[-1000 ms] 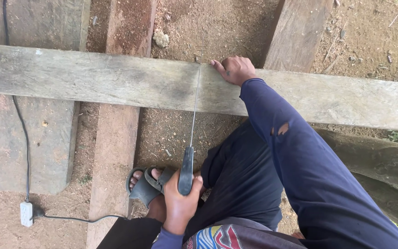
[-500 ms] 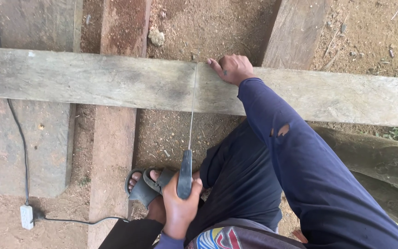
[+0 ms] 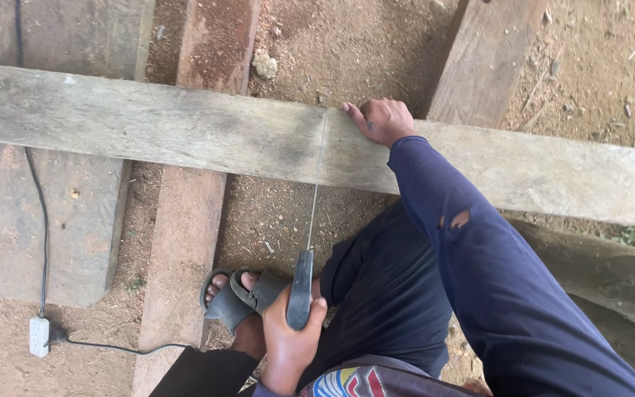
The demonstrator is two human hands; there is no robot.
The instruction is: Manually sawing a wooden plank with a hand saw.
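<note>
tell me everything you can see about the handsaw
The handsaw has a thin metal blade seen edge-on and a dark grey handle. It stands upright on its edge, its blade set in a cut line across the weathered grey wooden plank. The left hand grips the handle near a sandalled foot. The right hand presses on the plank just beside the blade, apart from it.
</note>
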